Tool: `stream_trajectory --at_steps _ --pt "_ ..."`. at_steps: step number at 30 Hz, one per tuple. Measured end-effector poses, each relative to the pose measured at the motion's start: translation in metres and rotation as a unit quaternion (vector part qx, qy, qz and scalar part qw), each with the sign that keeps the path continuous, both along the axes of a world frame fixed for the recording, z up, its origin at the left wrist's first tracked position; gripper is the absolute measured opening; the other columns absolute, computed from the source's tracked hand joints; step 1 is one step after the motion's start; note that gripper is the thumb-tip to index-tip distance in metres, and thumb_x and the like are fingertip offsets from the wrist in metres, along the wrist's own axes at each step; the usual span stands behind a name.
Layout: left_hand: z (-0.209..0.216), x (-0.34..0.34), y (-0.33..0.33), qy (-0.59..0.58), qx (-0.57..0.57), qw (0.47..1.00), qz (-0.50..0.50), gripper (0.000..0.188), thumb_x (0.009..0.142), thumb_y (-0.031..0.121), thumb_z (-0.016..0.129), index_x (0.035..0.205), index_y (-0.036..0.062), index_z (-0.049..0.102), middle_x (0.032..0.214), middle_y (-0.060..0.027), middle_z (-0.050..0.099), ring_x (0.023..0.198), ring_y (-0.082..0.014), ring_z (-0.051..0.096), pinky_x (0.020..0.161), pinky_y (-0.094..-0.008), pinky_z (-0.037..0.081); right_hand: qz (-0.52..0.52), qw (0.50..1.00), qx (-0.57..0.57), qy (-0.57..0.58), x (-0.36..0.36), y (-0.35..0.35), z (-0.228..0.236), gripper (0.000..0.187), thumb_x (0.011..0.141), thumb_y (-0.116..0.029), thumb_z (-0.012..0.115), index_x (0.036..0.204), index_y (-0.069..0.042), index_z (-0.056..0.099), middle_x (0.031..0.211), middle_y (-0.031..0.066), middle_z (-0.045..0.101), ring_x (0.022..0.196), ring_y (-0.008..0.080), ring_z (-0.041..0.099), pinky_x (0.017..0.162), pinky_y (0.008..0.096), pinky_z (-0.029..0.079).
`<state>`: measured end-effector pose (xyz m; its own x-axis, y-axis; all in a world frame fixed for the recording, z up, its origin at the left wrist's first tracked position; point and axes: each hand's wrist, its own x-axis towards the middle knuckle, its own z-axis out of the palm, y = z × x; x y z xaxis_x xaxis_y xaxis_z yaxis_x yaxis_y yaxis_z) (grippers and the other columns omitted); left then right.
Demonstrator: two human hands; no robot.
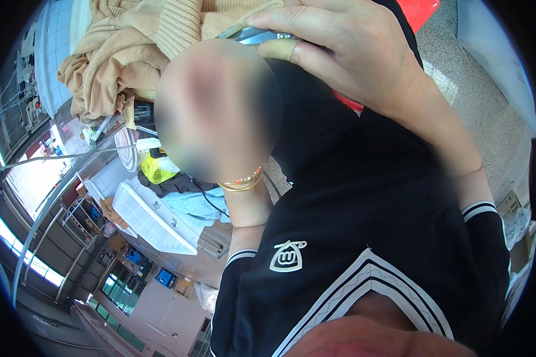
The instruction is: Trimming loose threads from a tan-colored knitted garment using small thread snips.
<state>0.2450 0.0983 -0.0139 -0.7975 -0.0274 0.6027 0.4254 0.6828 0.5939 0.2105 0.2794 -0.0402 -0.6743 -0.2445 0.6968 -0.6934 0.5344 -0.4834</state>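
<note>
My right hand [354,50] is closed around small thread snips [257,37] with bluish metal showing between its fingers. A yellowish tape or cover wraps the tip of the thumb, and the index finger seems covered too. My left hand [225,128] lies under a round blur, so its fingers and anything in them are hidden. Gold bangles [244,181] circle the left wrist. A tan knitted garment [125,50] with a ribbed edge lies bunched just beyond the left hand, close to the tip of the snips.
To the left stands a white plastic tray [152,217], beside a light blue cloth [193,205] and a yellow-green item [158,169]. Cables hang there. Something red [420,12] shows at the top right above the speckled floor [497,113]. A cardboard box [511,203] sits at the far right.
</note>
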Motion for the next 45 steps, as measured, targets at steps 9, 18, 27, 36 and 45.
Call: stream_trajectory --at_steps 9,18,27,36,45 --pt "0.003 0.003 0.0 0.084 -0.137 0.987 0.003 0.013 0.085 0.003 0.076 0.094 0.0023 0.069 0.088 -0.0075 0.067 0.079 -0.0213 0.063 0.07 -0.0303 0.051 -0.042 0.985 0.002 0.167 -0.004 -0.01 -0.009 0.02 0.086 -0.024 0.073 0.102 -0.012 0.07 0.085 0.0021 0.058 0.08 0.0214 0.064 0.094 0.0475 0.041" --pt "0.0 0.008 -0.004 0.073 -0.113 0.991 -0.004 0.014 0.083 0.004 0.078 0.094 0.0032 0.069 0.089 -0.0077 0.067 0.081 -0.0222 0.063 0.072 -0.031 0.051 -0.005 0.985 -0.034 0.168 -0.007 -0.01 -0.013 0.019 0.084 -0.02 0.073 0.1 -0.011 0.07 0.081 0.0033 0.058 0.077 0.0227 0.062 0.089 0.0389 0.044" --pt "-0.002 0.018 -0.02 -0.044 0.083 0.995 -0.033 0.015 0.087 0.002 0.074 0.098 0.0005 0.064 0.101 -0.0114 0.063 0.087 -0.0165 0.06 0.074 -0.0263 0.048 0.125 0.966 -0.202 0.103 -0.014 -0.01 -0.02 0.029 0.081 -0.007 0.075 0.109 -0.004 0.068 0.085 0.0095 0.062 0.078 0.0274 0.063 0.071 0.0341 0.05" --pt "0.002 0.021 -0.024 -0.082 0.194 0.977 -0.047 0.019 0.092 -0.003 0.066 0.111 -0.0034 0.06 0.111 -0.0109 0.062 0.095 -0.0133 0.063 0.085 -0.024 0.05 0.163 0.961 -0.201 -0.096 0.007 -0.004 0.024 0.04 0.082 -0.007 0.077 0.119 -0.003 0.066 0.082 0.0067 0.059 0.072 0.0187 0.056 0.064 0.0283 0.046" --pt "0.016 0.035 -0.084 -0.351 0.24 0.896 -0.127 0.035 0.097 0.016 0.064 0.128 -0.0009 0.06 0.112 -0.008 0.065 0.104 -0.0137 0.061 0.093 -0.0268 0.046 0.167 0.887 -0.167 -0.396 -0.001 -0.006 0.021 0.03 0.081 -0.005 0.082 0.107 -0.001 0.067 0.07 -0.0082 0.038 0.063 0.0021 0.035 0.056 0.0199 0.029"
